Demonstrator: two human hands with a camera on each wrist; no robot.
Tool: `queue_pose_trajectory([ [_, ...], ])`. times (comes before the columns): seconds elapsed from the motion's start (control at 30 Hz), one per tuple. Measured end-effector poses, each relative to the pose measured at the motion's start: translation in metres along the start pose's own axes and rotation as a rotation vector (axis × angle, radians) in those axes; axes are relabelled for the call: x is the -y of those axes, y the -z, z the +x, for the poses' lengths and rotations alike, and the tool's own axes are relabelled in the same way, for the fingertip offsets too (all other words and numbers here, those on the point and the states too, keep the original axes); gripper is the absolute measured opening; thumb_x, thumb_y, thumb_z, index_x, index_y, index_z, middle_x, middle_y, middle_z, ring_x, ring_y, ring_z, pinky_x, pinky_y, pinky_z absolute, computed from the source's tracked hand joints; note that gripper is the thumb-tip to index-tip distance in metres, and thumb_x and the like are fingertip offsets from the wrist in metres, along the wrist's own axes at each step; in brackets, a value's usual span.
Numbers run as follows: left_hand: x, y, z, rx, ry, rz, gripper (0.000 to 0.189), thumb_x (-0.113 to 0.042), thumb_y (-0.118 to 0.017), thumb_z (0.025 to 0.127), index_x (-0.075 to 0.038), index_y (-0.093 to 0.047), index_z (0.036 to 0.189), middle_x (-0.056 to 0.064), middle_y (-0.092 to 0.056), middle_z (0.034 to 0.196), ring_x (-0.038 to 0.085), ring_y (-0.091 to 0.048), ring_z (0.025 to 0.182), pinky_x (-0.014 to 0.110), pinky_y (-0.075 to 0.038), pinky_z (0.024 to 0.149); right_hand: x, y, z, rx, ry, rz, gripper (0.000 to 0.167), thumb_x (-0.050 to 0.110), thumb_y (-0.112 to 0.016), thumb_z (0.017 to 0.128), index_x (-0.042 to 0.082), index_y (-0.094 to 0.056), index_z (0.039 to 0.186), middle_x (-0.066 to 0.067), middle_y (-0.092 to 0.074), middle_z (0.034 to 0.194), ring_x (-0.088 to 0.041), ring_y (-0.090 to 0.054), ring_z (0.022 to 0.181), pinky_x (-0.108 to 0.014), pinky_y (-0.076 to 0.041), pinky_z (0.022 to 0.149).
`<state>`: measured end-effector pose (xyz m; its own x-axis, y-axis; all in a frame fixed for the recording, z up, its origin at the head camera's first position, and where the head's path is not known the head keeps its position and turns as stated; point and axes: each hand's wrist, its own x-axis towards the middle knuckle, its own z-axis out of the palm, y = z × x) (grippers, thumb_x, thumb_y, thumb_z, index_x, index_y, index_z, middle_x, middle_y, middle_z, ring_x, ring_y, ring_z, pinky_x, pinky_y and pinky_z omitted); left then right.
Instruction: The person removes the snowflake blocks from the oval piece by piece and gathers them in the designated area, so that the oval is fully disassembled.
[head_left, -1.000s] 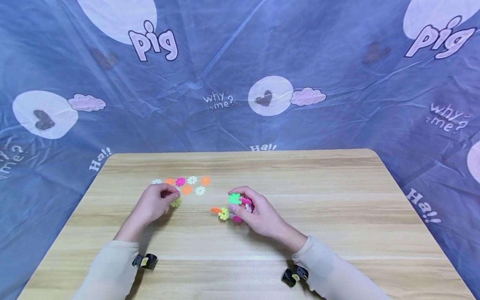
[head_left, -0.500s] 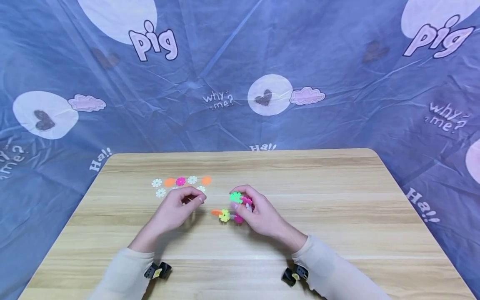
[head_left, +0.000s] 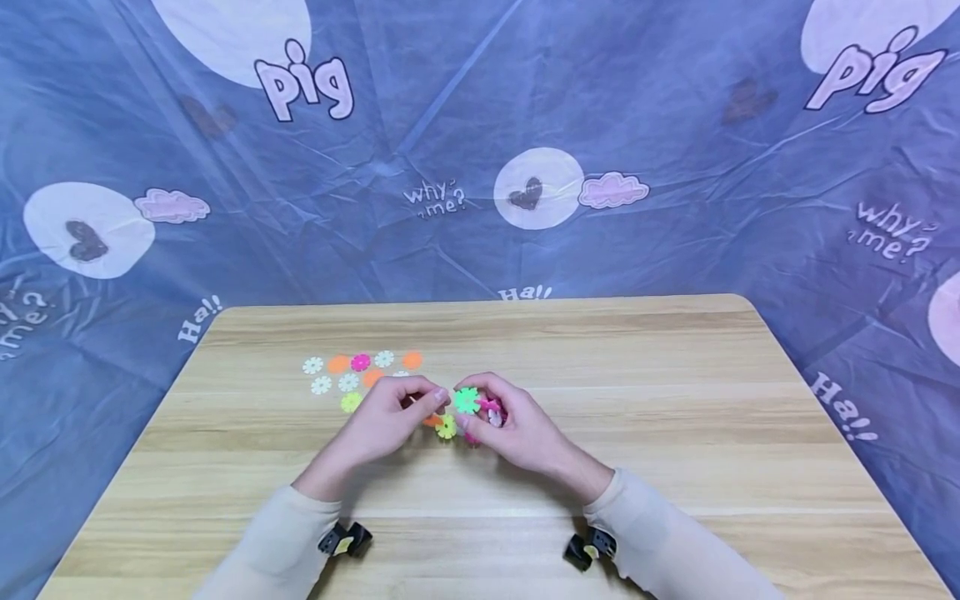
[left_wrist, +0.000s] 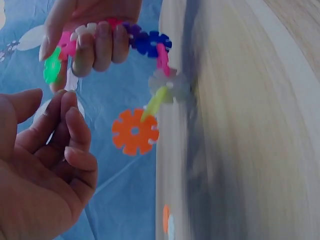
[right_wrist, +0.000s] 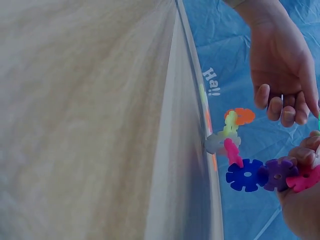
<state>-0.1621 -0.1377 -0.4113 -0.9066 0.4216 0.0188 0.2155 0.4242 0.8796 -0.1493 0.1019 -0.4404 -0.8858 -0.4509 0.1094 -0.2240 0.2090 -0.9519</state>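
Note:
My right hand (head_left: pixel 521 429) curls its fingers round a curved chain of linked notched flower-shaped plastic discs. A green disc (head_left: pixel 467 401) is at the chain's near end, by the right thumb. The chain runs on through pink, white, purple and blue discs (right_wrist: pixel 236 176), a translucent disc (left_wrist: pixel 159 89) and a yellow disc (right_wrist: pixel 230 124). An orange disc (left_wrist: pixel 124 141) hangs at its other end. My left hand (head_left: pixel 390 417) is close by, fingers loosely bent; no disc shows between thumb and fingers in the left wrist view. Its fingertips are near the green disc.
Several loose discs lie on the wooden table (head_left: pixel 637 358) left of the hands: a pink disc (head_left: pixel 361 362), orange ones (head_left: pixel 339 363), white ones (head_left: pixel 321 385) and a yellow disc (head_left: pixel 351 402). A blue printed cloth (head_left: pixel 450 108) hangs behind the table's far edge.
My left hand has moved right from over the loose discs to beside the chain, uncovering white and yellow discs. My right hand stays almost in place, holding the chain throughout.

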Motion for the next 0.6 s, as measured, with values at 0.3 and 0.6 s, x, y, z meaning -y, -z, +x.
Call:
queue_pose_trajectory([
  [0.3, -0.002, -0.0045, 0.0069, 0.03, 0.029, -0.073, 0.024, -0.018, -0.067, 0.107, -0.001, -0.081, 0.098, 0.017, -0.075, 0.087, 0.011, -0.055, 0.07, 0.022, -0.047, 0.062, -0.001, -0.0008, 0.0027, 0.002, 0.028, 0.012, 0.039, 0.017, -0.079, 0.098, 0.014, -0.065, 0.134, -0.006, -0.074, 0.113, -0.013, -0.071, 0.091, -0.027, -0.062, 0.082],
  [0.6, -0.0053, -0.0079, 0.0091, 0.02, 0.069, -0.119, 0.021, -0.015, -0.068, 0.105, 0.002, -0.081, 0.101, 0.011, -0.08, 0.093, 0.018, -0.063, 0.077, 0.022, -0.05, 0.067, -0.001, -0.0017, 0.0042, -0.001, 0.036, 0.026, 0.042, 0.016, -0.08, 0.098, 0.009, -0.065, 0.136, -0.015, -0.074, 0.114, -0.012, -0.073, 0.089, -0.028, -0.064, 0.08],
])
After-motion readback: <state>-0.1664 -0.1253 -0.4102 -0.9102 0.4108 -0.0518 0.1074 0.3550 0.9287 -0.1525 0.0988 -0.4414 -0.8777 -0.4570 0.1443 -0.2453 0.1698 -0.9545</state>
